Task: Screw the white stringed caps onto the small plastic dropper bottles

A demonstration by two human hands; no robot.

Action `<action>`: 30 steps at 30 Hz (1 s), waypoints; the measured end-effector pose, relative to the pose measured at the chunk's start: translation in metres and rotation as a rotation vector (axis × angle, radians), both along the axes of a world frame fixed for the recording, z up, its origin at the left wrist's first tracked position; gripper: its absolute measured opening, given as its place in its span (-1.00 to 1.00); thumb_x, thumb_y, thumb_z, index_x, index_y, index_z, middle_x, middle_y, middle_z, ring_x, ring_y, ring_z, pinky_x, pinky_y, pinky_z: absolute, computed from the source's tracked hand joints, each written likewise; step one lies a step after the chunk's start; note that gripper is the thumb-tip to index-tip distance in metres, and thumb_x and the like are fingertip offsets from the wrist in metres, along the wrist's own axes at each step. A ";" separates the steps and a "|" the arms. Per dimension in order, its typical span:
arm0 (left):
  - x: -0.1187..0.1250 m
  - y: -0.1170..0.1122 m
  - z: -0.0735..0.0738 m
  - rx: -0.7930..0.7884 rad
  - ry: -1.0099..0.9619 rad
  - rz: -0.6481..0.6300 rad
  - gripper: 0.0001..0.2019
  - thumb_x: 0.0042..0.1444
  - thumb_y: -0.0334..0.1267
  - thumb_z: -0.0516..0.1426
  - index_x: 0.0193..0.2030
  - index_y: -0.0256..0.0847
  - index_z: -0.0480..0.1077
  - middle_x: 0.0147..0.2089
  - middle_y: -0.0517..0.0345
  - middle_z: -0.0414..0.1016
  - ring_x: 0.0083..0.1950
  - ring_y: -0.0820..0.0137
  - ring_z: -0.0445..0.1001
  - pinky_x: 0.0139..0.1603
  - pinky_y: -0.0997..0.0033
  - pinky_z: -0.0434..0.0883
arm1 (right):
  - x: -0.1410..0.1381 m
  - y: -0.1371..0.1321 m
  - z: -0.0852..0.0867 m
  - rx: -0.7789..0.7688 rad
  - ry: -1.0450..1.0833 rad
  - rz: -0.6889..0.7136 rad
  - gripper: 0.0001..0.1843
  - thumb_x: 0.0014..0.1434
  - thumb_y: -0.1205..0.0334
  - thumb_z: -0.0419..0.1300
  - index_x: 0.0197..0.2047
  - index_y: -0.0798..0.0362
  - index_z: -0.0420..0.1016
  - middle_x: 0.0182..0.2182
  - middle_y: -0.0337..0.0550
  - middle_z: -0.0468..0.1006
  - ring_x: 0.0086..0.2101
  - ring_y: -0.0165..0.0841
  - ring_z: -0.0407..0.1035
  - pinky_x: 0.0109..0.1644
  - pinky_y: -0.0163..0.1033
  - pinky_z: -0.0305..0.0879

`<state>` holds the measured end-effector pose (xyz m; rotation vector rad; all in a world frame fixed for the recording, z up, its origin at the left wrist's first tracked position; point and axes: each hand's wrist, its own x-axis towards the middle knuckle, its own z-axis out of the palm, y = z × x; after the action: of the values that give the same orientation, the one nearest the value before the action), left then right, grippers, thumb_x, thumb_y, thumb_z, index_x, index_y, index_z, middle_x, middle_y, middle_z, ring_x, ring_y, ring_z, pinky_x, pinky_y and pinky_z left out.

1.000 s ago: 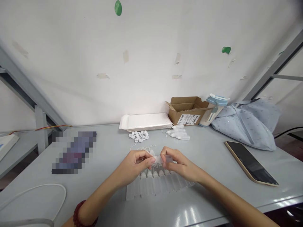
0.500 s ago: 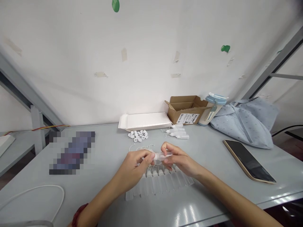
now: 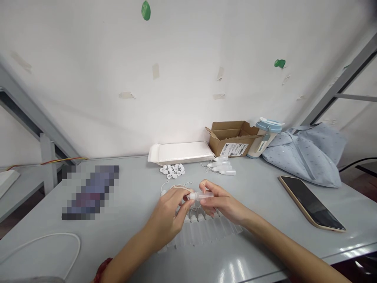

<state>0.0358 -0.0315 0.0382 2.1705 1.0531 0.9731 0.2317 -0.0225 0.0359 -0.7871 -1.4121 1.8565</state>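
Well, I can make out little writing: the box (image 3: pixel 235 140) bears one white label (image 3: pixel 234 149) with a barcode and dark print, too small to read. The cup (image 3: pixel 262 141) beside it has dark lettering down its side that I can't read either. Something on my left, the dark slab (image 3: pixel 91 192), is blurred into squares.

As for numbers, I hold one clear tube (image 3: pixel 203 195), lying sideways between my two hands above the table (image 3: pixel 250 255). My left hand (image 3: pixel 169 214) pinches its white end between thumb and forefinger; my right hand (image 3: pixel 222 202) has thumb and fingers closed round the body. Under them lies one row (image 3: pixel 200 232) of tubes with thin strings at their tops, partly hidden by my hands, so I can't give an exact count. Beyond are more than a dozen loose white caps (image 3: pixel 172 171), heaped too close to count exactly, and a pile (image 3: pixel 225 168) where I make out four tubes. Behind the caps lies one white packet (image 3: pixel 185 152); to my right, one phone (image 3: pixel 312 202) and one blue bag (image 3: pixel 306 157).
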 end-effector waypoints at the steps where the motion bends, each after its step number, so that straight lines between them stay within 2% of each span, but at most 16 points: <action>1: 0.000 0.000 0.001 -0.035 0.002 0.000 -0.83 0.21 -0.25 0.00 -0.18 -0.19 0.39 -0.23 0.12 0.49 -0.30 0.39 0.38 -0.28 0.44 0.32 | 0.000 0.000 0.000 -0.011 0.018 0.009 -0.71 0.14 0.18 0.19 -0.31 -0.03 0.05 -0.64 -0.48 0.11 -0.60 -0.53 -0.01 -0.47 -0.37 -0.03; 4: 0.002 -0.001 0.008 -0.184 0.041 0.001 -0.72 0.26 -0.16 -0.06 -0.32 -0.19 0.41 -0.38 0.19 0.47 -0.37 0.42 0.37 -0.36 0.47 0.28 | -0.001 -0.002 0.003 -0.018 0.037 0.034 -0.71 0.16 0.15 0.16 -0.29 -0.03 0.04 -0.65 -0.49 0.08 -0.59 -0.52 -0.04 -0.46 -0.37 -0.06; 7: 0.003 -0.001 0.013 -0.236 0.091 0.008 -0.57 0.28 -0.12 -0.13 -0.52 -0.22 0.35 -0.53 0.21 0.40 -0.46 0.43 0.32 -0.41 0.46 0.22 | -0.002 -0.005 0.006 0.032 -0.029 0.035 -0.70 0.20 0.08 0.12 -0.28 -0.02 0.03 -0.66 -0.49 0.13 -0.58 -0.52 -0.04 -0.44 -0.35 -0.06; 12: 0.003 -0.001 0.013 -0.300 0.040 -0.003 -0.58 0.25 -0.10 -0.07 -0.55 -0.22 0.34 -0.53 0.21 0.41 -0.46 0.44 0.33 -0.43 0.48 0.22 | -0.004 -0.008 0.008 0.142 -0.162 -0.054 -0.70 0.24 -0.04 0.04 -0.26 -0.01 0.07 -0.64 -0.47 0.11 -0.58 -0.52 -0.02 -0.48 -0.37 -0.09; 14: 0.004 -0.002 0.011 -0.263 0.028 0.004 -0.68 0.21 -0.12 0.00 -0.47 -0.21 0.39 -0.50 0.20 0.42 -0.44 0.42 0.34 -0.41 0.48 0.25 | -0.006 -0.006 0.005 0.165 -0.200 -0.112 -0.68 0.24 -0.07 0.03 -0.31 0.01 0.11 -0.62 -0.45 0.08 -0.59 -0.53 -0.03 -0.50 -0.39 -0.10; 17: 0.006 -0.005 0.007 -0.090 0.021 -0.010 -0.85 0.15 -0.21 0.08 -0.33 -0.22 0.42 -0.43 0.16 0.44 -0.39 0.40 0.36 -0.35 0.45 0.28 | -0.006 -0.003 0.001 0.186 -0.261 -0.171 -0.63 0.22 -0.09 0.04 -0.40 0.04 0.13 -0.60 -0.43 0.08 -0.60 -0.54 -0.02 -0.53 -0.40 -0.04; 19: 0.007 -0.007 0.006 0.006 0.008 -0.020 -0.88 0.13 -0.26 0.09 -0.32 -0.23 0.41 -0.41 0.14 0.43 -0.37 0.39 0.36 -0.32 0.43 0.29 | -0.007 -0.001 -0.001 0.206 -0.301 -0.193 -0.63 0.22 -0.09 0.03 -0.41 0.04 0.14 -0.60 -0.41 0.10 -0.60 -0.54 0.02 -0.54 -0.40 -0.01; 21: 0.007 -0.007 0.008 -0.012 -0.010 0.006 -0.89 0.13 -0.26 0.08 -0.35 -0.22 0.39 -0.43 0.15 0.42 -0.37 0.39 0.35 -0.33 0.44 0.29 | -0.006 -0.002 -0.001 0.248 -0.324 -0.218 -0.65 0.23 -0.08 0.03 -0.38 0.03 0.15 -0.60 -0.40 0.14 -0.59 -0.52 0.04 -0.53 -0.40 0.01; 23: 0.006 -0.005 0.011 -0.128 -0.034 0.065 -0.84 0.14 -0.22 0.07 -0.40 -0.21 0.38 -0.44 0.18 0.41 -0.38 0.41 0.33 -0.39 0.48 0.28 | -0.006 -0.004 0.000 0.347 -0.378 -0.248 -0.70 0.21 -0.05 0.07 -0.31 0.03 0.19 -0.57 -0.38 0.19 -0.57 -0.50 0.07 -0.52 -0.40 0.01; 25: 0.004 -0.002 0.014 -0.269 -0.062 0.110 -0.73 0.17 -0.13 0.03 -0.47 -0.21 0.35 -0.48 0.20 0.38 -0.43 0.43 0.30 -0.47 0.50 0.24 | -0.006 -0.006 0.000 0.512 -0.473 -0.275 -0.74 0.19 0.01 0.12 -0.23 0.03 0.25 -0.51 -0.32 0.28 -0.53 -0.48 0.11 -0.50 -0.38 0.04; 28: 0.000 0.002 0.015 -0.414 -0.099 0.102 -0.61 0.19 -0.03 -0.02 -0.55 -0.22 0.31 -0.53 0.21 0.34 -0.48 0.46 0.26 -0.52 0.52 0.19 | -0.006 -0.007 -0.001 0.787 -0.574 -0.308 -0.77 0.24 0.08 0.06 -0.16 0.06 0.32 -0.41 -0.19 0.38 -0.48 -0.42 0.17 -0.41 -0.32 0.11; 30: -0.001 0.004 0.015 -0.442 -0.097 0.072 -0.60 0.19 -0.01 -0.01 -0.53 -0.23 0.34 -0.53 0.21 0.34 -0.50 0.47 0.24 -0.53 0.51 0.18 | -0.005 -0.007 -0.001 0.877 -0.579 -0.300 -0.77 0.28 0.10 -0.01 -0.17 0.07 0.33 -0.42 -0.17 0.38 -0.46 -0.40 0.19 -0.37 -0.29 0.12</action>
<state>0.0344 -0.0274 0.0529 1.7210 1.1787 0.7790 0.2264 -0.0293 0.0346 -1.0074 -2.0785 0.6465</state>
